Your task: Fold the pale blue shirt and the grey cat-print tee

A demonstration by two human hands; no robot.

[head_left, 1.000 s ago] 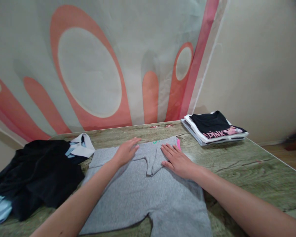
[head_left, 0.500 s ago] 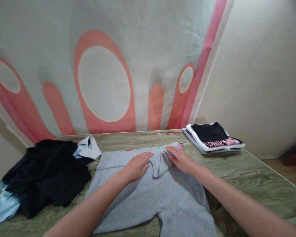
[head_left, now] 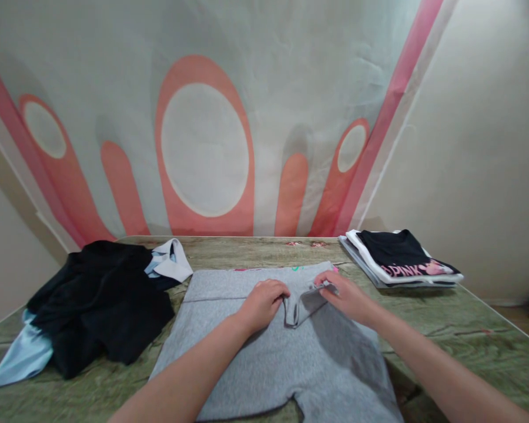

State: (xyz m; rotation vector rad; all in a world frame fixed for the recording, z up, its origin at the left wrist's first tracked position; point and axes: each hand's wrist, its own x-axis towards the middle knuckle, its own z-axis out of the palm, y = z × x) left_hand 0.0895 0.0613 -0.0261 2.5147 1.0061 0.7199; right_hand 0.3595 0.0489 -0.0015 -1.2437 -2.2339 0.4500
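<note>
A grey shirt [head_left: 247, 364] lies spread flat, with a short V-shaped opening near its far edge. On the left side of that opening, my left hand [head_left: 264, 301] has its fingers curled and pressed together on the cloth edge. My right hand [head_left: 341, 295] pinches the other side of the opening and holds a small flap of the fabric up off the rest. Bits of pink and green print show along the shirt's far edge. Where the fingertips of my left hand meet the cloth is partly hidden.
To the left is a crumpled black garment [head_left: 101, 311] with a white collar [head_left: 178, 264] and light blue cloth [head_left: 24, 358]. A stack of folded clothes [head_left: 401, 258], black on top, sits at the back right of the wood-patterned table [head_left: 458, 335]. A decorated wall [head_left: 268, 117] rises behind.
Both hands have gone from lying with fingers outstretched over the shirt to gripping the sides of its opening. The right one has lifted a flap. The camera view has shifted slightly left.
</note>
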